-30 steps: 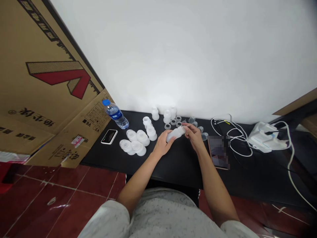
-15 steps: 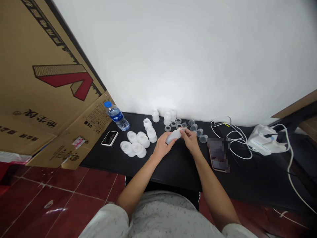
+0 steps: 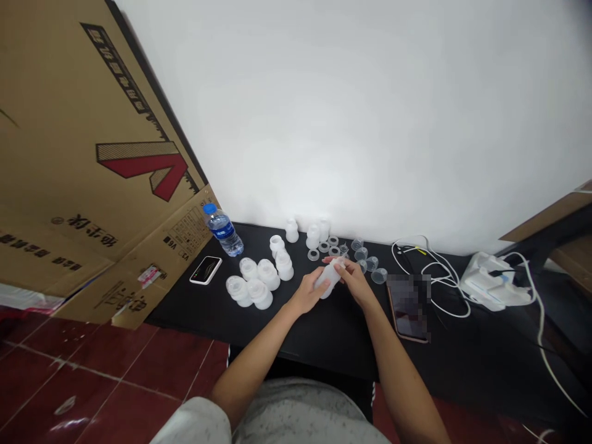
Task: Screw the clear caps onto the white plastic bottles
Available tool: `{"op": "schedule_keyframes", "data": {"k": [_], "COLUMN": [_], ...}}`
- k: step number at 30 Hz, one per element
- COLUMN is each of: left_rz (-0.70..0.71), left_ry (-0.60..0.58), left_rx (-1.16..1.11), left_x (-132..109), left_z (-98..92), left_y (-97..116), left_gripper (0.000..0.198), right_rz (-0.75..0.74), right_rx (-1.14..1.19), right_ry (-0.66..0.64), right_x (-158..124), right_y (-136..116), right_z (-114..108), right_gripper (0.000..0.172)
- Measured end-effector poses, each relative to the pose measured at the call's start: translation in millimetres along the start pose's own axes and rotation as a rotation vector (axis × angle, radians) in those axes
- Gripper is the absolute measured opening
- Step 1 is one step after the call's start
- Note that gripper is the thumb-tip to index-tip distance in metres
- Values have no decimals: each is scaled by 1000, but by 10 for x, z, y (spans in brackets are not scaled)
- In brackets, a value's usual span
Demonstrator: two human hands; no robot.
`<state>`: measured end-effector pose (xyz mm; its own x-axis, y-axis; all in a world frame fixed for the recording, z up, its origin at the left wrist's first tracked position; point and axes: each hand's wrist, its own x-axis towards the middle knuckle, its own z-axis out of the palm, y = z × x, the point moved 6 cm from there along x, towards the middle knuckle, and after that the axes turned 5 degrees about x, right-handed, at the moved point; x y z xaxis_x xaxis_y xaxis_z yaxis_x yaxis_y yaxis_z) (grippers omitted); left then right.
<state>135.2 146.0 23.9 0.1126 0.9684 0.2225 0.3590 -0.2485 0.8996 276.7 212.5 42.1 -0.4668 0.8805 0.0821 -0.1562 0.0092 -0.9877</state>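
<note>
Both my hands are together over the black table. My left hand (image 3: 307, 296) grips the lower body of a frosted white plastic bottle-shaped part (image 3: 329, 279). My right hand (image 3: 356, 277) pinches its upper end, and the fingers hide that end. To the left stands a group of frosted white plastic funnel-shaped parts (image 3: 259, 277), some stacked. Just beyond my hands lie several small translucent rings (image 3: 313, 254) and several clear plastic cups (image 3: 372, 264).
The black table (image 3: 324, 345) runs along a white wall. A water bottle (image 3: 224, 232) and a black phone (image 3: 206, 270) stand left, beside leaning cardboard (image 3: 92, 154). Right are a blurred phone (image 3: 407, 308), white cables (image 3: 439, 265) and a white device (image 3: 490, 283). Red floor tiles lie below.
The white part has turned from lying nearly level to a steeper tilt between my hands. The whole view has shifted, so the table sits lower in the frame.
</note>
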Motion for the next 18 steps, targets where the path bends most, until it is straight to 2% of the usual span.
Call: {"op": "schedule_keyframes", "data": {"k": [4,12,18], "left_rz": [-51,-25,157], "left_ry": [35,86,216], "left_rx": [108,326,557], "left_x": [12,19,21], "left_z": [2,-3,2], "left_y": [-47,-4,39], "left_gripper": [46,48,48], "right_rz": [18,-30,-83], "right_rx": [12,18,12], "right_ry": [16,115,123], "right_x": [-9,12,16], "right_y": [11,75,95], "right_z": [20,55,88], "right_gripper": [51,50,47]}}
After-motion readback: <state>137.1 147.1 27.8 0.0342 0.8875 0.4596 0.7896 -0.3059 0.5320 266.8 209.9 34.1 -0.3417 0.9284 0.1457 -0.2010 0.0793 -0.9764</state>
